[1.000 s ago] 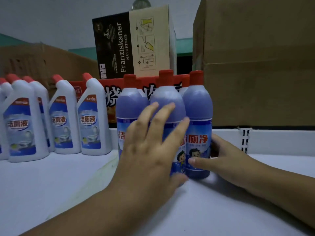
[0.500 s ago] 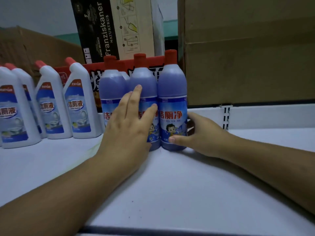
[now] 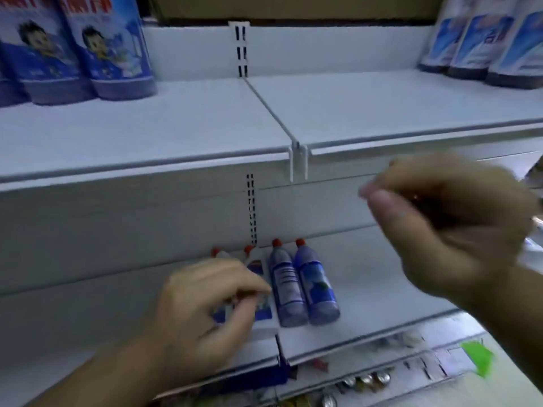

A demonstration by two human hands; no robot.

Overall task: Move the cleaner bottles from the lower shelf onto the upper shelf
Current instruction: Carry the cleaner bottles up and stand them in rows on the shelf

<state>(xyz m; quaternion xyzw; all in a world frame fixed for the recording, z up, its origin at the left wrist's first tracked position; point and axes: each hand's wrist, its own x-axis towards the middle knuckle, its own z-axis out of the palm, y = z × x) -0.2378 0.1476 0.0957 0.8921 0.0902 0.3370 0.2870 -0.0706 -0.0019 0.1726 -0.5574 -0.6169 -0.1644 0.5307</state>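
Note:
On the lower shelf [image 3: 382, 312] two purple cleaner bottles [image 3: 302, 286] with red caps stand side by side. Left of them are two white bottles [image 3: 256, 267] with red caps, largely hidden by my left hand [image 3: 205, 306]. That hand hovers in front of them with loosely curled fingers; I see no grip on anything. My right hand [image 3: 446, 224] is blurred, raised at the right below the upper shelf's front edge [image 3: 176, 168], its fingers loosely curled and holding nothing. Purple bottles [image 3: 111, 54] stand at the upper shelf's far left.
More blue-labelled bottles [image 3: 484, 39] stand at the upper shelf's far right, with bare shelf between the two groups. A white divider [image 3: 298, 163] splits the upper shelf. Below the lower shelf are small packaged goods and a green tag [image 3: 477, 356].
Both hands have let go of the purple bottles on the upper shelf and come down. The view has tilted down to the lower shelf.

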